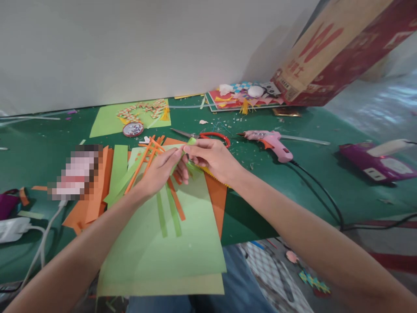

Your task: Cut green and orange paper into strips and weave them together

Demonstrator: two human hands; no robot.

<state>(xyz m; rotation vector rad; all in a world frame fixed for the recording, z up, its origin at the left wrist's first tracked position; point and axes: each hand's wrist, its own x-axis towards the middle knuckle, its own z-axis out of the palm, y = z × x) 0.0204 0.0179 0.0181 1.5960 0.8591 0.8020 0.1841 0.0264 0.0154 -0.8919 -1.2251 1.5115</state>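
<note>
Green paper strip [191, 141] sits between the fingertips of two hands, over the near part of a green table [247, 213]. Toward the table's far right stands a large brown and red paper bag [339, 52]. Light green sheets [182, 256] lie under the hands and reach past the near edge over the person's lap, with an orange sheet [217, 204] showing beneath them on the right. The left hand [159, 169] pinches the strip between thumb and fingers; the right hand [215, 158] pinches it just beside, and whether the two thumbs touch cannot be told. Right of them lies a pink glue gun [269, 141] with a black cord. Beyond the hands are a woven paper chain [156, 108], red-handled scissors [206, 134] with blades pointing left, and a small round dish [133, 128] near the chain. Narrow orange strips [177, 200] show below the left hand; whether they hang or lie flat cannot be told.
</note>
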